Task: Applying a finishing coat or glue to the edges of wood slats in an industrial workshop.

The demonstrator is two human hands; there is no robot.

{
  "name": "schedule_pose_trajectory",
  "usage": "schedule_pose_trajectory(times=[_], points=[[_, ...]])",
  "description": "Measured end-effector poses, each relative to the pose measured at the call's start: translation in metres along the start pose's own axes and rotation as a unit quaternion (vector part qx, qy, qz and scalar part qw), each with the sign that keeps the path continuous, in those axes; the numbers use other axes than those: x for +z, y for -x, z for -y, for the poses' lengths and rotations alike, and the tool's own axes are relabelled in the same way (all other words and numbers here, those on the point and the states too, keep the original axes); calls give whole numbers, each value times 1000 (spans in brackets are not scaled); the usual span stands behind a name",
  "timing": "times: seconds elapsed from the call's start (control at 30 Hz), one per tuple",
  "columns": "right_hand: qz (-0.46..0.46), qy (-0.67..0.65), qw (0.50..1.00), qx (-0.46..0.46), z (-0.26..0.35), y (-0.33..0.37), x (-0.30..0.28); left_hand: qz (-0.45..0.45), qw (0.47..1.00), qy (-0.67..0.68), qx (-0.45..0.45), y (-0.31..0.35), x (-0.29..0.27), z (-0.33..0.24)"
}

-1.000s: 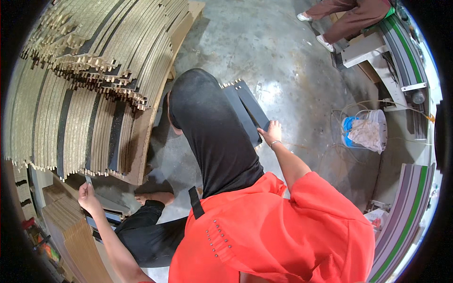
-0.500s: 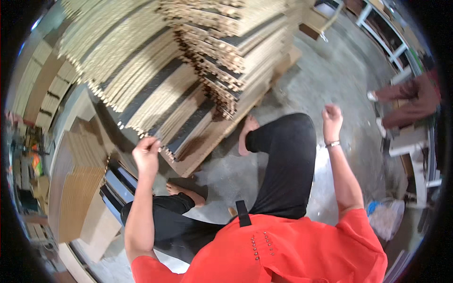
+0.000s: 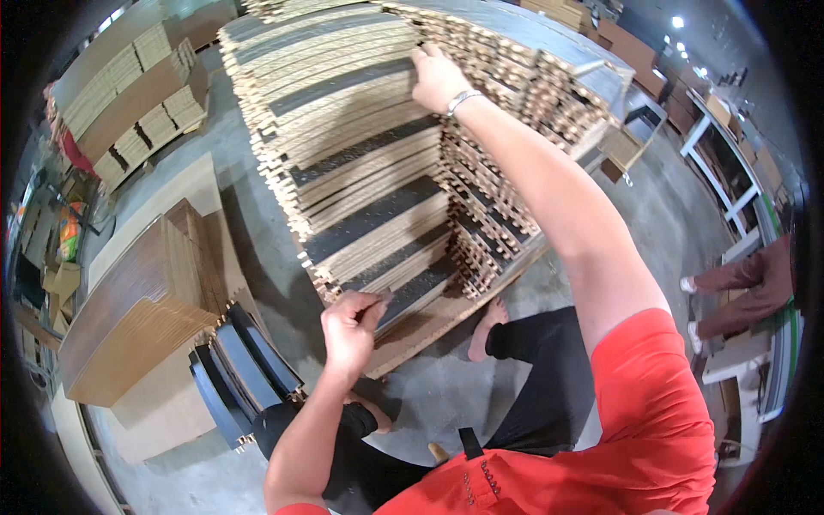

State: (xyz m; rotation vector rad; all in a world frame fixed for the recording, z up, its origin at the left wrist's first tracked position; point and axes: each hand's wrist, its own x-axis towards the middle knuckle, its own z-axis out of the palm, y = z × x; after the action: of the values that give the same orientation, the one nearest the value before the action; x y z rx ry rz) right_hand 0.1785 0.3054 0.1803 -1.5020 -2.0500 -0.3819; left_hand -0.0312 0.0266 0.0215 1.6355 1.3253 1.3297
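A tall stack of pale wooden boards [image 3: 352, 112] with dark strips between layers and small knobbed ends rises in front of me. My left hand [image 3: 350, 333] is at the stack's lower near corner, thumb and fingers pinched together; whatever may be between them is too small to make out. My right hand [image 3: 438, 79] reaches far forward to the stack's upper corner edge, its fingers bent against the board ends. What those fingers grip, if anything, is hidden.
The stack rests on a wooden base [image 3: 412, 343]. Left of it are curved dark pieces [image 3: 245, 365] and a pile of brown panels [image 3: 142, 330]. More stacked boards [image 3: 142, 77] stand at far left. Another person's legs [image 3: 742, 283] and a white rack [image 3: 725, 163] are at right.
My right hand has swung from beside my right knee up to the stack's upper corner. My left hand remains near the stack's lower corner. The view has tilted up, showing more of the stack.
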Motion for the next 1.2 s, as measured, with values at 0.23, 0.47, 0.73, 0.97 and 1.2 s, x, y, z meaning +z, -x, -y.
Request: schedule_pose_trajectory(times=[0.23, 0.47, 0.73, 0.97, 1.2], points=[[110, 95, 989, 16, -2, -27, 10, 4, 1000, -13, -22, -8, -12, 2], [132, 99, 986, 6, 6, -23, 3, 2, 999, -38, 2, -7, -4, 4], [116, 116, 986, -1, 15, -18, -1, -5, 1000, 1, 12, -5, 4, -2], [123, 3, 991, 58, 9, -21, 10, 1, 998, -47, 37, -9, -1, 0], [156, 114, 981, 31, 14, -28, 4, -3, 997, -63, 36, -8, -5, 3]])
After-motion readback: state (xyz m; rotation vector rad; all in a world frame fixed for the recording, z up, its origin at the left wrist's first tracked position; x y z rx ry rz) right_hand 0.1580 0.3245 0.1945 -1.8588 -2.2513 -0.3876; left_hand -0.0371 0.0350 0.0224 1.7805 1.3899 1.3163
